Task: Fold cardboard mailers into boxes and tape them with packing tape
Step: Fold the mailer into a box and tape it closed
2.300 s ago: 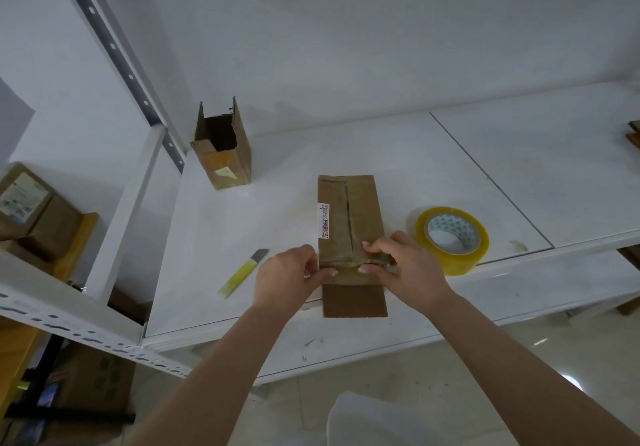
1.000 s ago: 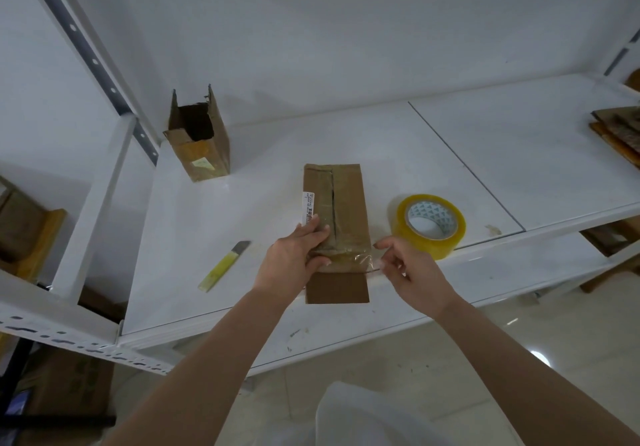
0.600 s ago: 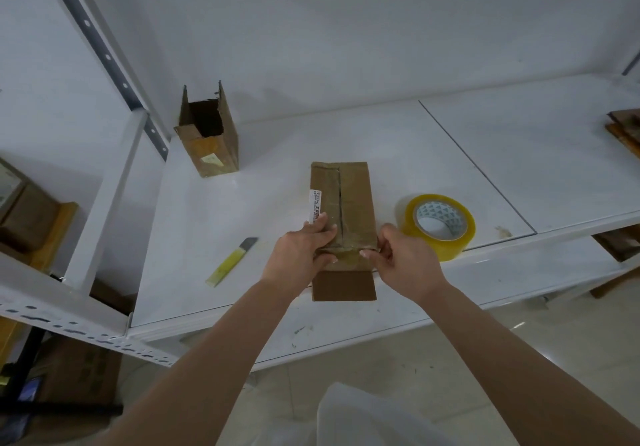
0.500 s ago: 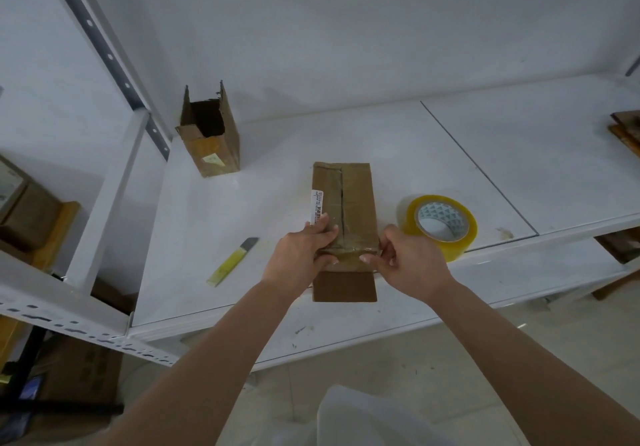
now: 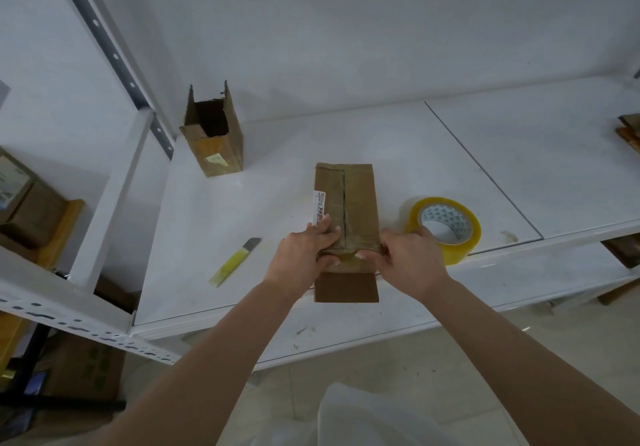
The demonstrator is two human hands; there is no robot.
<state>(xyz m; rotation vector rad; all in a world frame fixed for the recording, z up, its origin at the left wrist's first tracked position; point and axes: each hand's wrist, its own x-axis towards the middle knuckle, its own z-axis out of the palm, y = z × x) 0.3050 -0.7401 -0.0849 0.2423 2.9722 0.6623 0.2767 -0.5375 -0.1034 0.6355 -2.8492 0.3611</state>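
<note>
White shelf (image 5: 398,140) against white wall; box (image 5: 346,210) lies flat near front edge, tape roll (image 5: 445,229) just beside on right. My left hand (image 5: 304,255) presses flat, fingers straight; my right hand (image 5: 408,258) pinches tape end at box edge. Judging: smoothing strip. Next: cut, knife (image 5: 233,262) lying left. Open carton (image 5: 213,140) standing behind.

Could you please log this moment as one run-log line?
left hand: presses cardboard box | right hand: smooths tape strip | tape roll: idle
</note>
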